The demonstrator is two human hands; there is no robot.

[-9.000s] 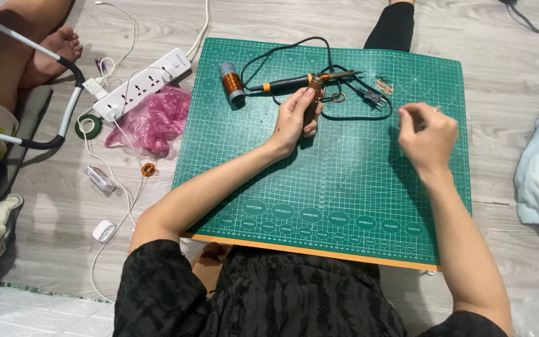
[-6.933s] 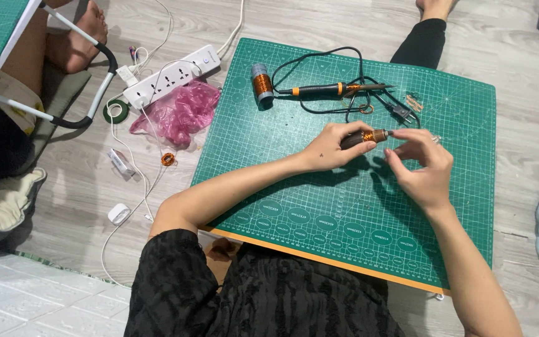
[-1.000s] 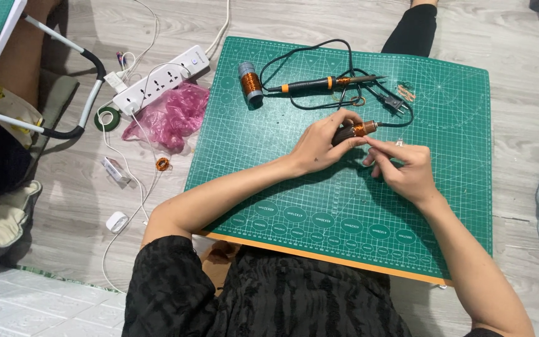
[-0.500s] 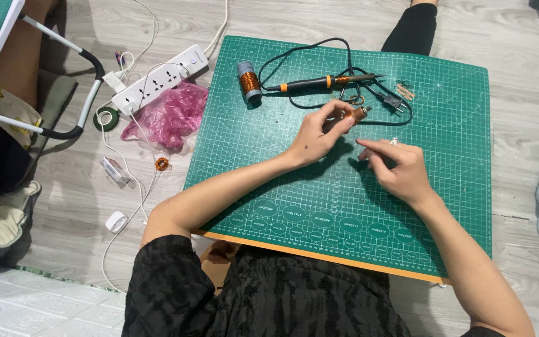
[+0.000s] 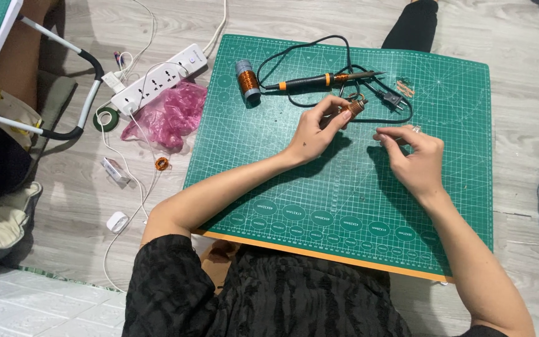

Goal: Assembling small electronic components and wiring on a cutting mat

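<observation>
On green mat [image 5: 269, 162], left hand [image 5: 312, 132] pinches copper coil [image 5: 352, 108]; right hand [image 5: 414, 157] pinched closed.

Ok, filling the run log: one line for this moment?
left hand: holds copper coil | right hand: fingers pinched, contents too small to tell | soldering iron, wire spool: on green mat

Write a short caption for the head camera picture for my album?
Left hand holds a small copper coil over a green cutting mat, right hand pinched beside it.
</observation>
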